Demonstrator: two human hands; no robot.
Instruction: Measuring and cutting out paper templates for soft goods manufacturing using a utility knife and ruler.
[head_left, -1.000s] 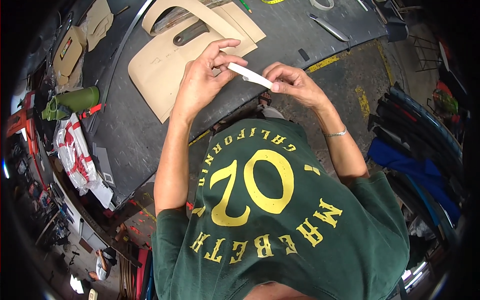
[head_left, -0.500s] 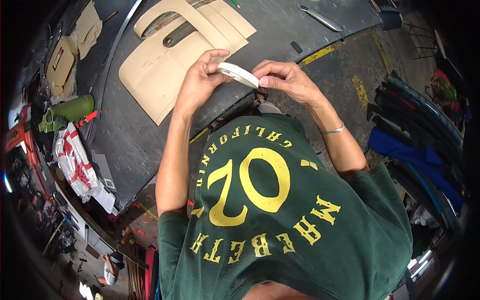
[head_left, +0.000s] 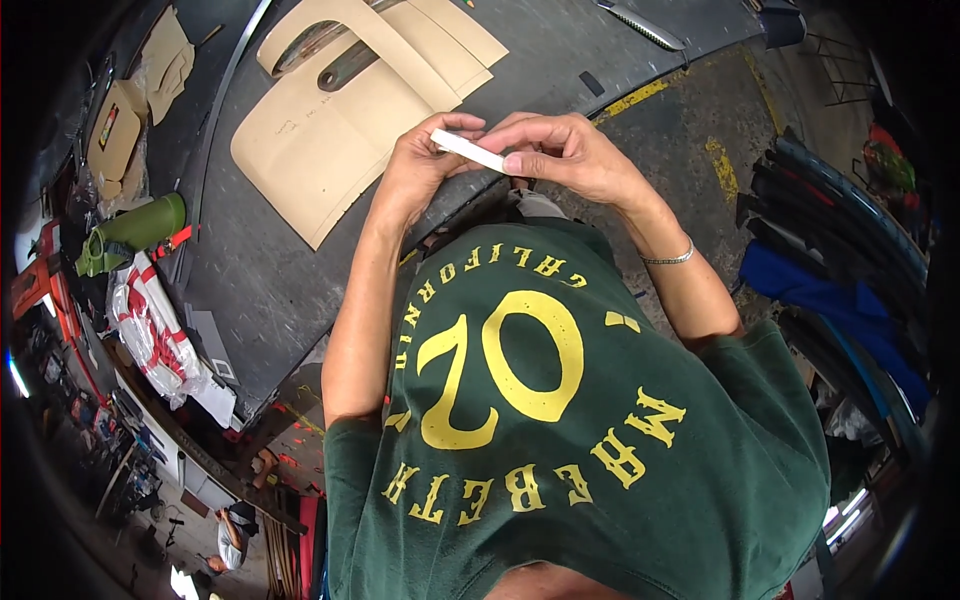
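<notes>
A narrow white roll of tape (head_left: pixel 467 150) is held edge-on between my two hands, above the near edge of the dark table. My left hand (head_left: pixel 418 165) is curled around its left end. At the other end my right hand (head_left: pixel 575 158) pinches it, thumb in front and fingers behind. The fingertips of both hands almost meet behind the roll, and its far side is hidden. Left of my hands lie brown paper patterns (head_left: pixel 300 165) with cut-out openings, flat on the table (head_left: pixel 290 290).
A utility knife (head_left: pixel 642 25) and a small black piece (head_left: pixel 591 83) lie near the table's right edge. At left are a green roll (head_left: pixel 135 232) and a red-and-white plastic-wrapped bundle (head_left: pixel 150 325). Dark material rolls (head_left: pixel 830 220) and blue fabric (head_left: pixel 810 285) are stacked at right.
The tape roll has turned from a slanted ring to nearly edge-on. My left hand has moved right, bringing both hands closer together.
</notes>
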